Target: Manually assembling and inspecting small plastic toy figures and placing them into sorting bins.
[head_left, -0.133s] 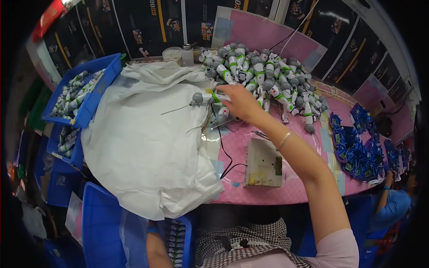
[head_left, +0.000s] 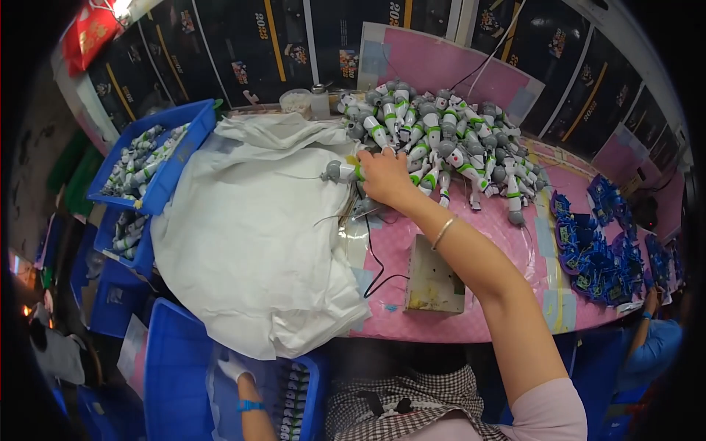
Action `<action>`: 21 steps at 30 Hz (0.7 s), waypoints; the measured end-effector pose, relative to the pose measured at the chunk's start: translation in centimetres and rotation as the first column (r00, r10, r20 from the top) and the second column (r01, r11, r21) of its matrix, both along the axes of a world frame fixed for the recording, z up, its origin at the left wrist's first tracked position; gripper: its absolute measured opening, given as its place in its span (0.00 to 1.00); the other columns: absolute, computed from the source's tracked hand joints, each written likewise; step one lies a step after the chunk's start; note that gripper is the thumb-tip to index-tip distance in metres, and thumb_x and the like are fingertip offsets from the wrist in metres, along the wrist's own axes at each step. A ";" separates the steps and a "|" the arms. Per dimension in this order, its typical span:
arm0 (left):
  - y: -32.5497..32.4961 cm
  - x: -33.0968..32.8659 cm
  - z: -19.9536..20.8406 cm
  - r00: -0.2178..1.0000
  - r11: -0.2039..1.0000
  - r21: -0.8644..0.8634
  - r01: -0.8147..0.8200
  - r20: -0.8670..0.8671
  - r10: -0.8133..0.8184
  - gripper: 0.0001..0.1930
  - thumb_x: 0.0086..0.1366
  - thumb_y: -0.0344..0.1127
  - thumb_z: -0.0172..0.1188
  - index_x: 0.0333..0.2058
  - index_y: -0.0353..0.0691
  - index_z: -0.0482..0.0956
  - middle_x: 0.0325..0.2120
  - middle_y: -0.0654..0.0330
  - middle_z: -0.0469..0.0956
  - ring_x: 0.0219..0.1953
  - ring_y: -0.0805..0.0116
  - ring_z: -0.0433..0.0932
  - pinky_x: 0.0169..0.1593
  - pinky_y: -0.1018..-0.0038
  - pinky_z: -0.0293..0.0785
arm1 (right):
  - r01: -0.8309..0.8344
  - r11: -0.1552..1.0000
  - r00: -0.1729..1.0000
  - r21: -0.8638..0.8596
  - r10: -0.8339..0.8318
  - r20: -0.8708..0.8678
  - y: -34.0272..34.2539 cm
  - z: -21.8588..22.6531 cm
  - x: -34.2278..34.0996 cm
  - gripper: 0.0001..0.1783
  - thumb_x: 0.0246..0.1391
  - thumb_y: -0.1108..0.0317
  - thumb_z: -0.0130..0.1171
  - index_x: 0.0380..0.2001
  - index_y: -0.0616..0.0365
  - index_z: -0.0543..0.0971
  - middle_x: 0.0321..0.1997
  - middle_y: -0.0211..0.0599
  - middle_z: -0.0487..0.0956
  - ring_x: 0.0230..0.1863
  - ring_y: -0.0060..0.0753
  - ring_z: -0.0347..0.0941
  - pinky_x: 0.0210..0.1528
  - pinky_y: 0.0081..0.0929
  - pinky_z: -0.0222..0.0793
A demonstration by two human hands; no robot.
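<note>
My right hand (head_left: 384, 175) reaches across the table, its fingers closed round a toy limb (head_left: 338, 172) in white and green with a grey rounded end. A thin wire trails from that end over the white cloth (head_left: 250, 235). Just beyond the hand lies a heap of similar limbs (head_left: 434, 128). Low on the left, my left hand (head_left: 234, 367), which looks white-gloved, is inside a blue bin (head_left: 173, 367) beside a clear plastic sheet (head_left: 224, 400). Its fingers are too small and blurred to read. Rows of toy parts (head_left: 294, 397) lie to the right of it.
A small box (head_left: 434, 283) with a black cord stands at the table's front. Blue trays of limbs (head_left: 151, 158) are stacked at the left. Blue parts (head_left: 599, 257) cover the right side, near a co-worker's blue sleeve (head_left: 653, 342). A jar (head_left: 319, 101) stands at the back.
My left hand has come into view in the bin; before, only its forearm showed below the cloth. My right hand now covers more of the limb. The whole view has shifted slightly.
</note>
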State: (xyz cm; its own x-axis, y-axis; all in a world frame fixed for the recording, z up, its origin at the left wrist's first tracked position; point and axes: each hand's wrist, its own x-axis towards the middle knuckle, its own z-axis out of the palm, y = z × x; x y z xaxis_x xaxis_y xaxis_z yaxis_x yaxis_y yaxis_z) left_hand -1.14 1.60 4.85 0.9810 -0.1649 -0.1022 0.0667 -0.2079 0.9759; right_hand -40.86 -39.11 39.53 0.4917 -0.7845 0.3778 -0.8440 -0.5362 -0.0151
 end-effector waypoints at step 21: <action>-18.7 -40.5 36.6 -0.194 0.033 -0.941 0.337 -0.104 -0.976 0.27 0.65 0.45 0.50 0.57 0.37 0.59 0.52 0.54 0.69 0.55 0.57 0.68 0.58 0.59 0.67 | -0.833 0.502 0.036 0.232 -0.370 0.929 25.5 1.2 -18.9 0.29 0.40 0.81 0.66 0.46 0.59 0.65 0.40 0.42 0.75 0.38 0.32 0.76 0.43 0.26 0.74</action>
State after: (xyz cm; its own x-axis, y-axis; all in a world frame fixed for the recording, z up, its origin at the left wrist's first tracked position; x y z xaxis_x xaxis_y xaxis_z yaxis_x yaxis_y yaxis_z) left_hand -41.66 -17.13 41.49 -0.3396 -0.9403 0.0206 0.8162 -0.2837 0.5033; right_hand -59.75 -13.59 40.71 0.4627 -0.8710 0.1649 0.4248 0.0546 -0.9036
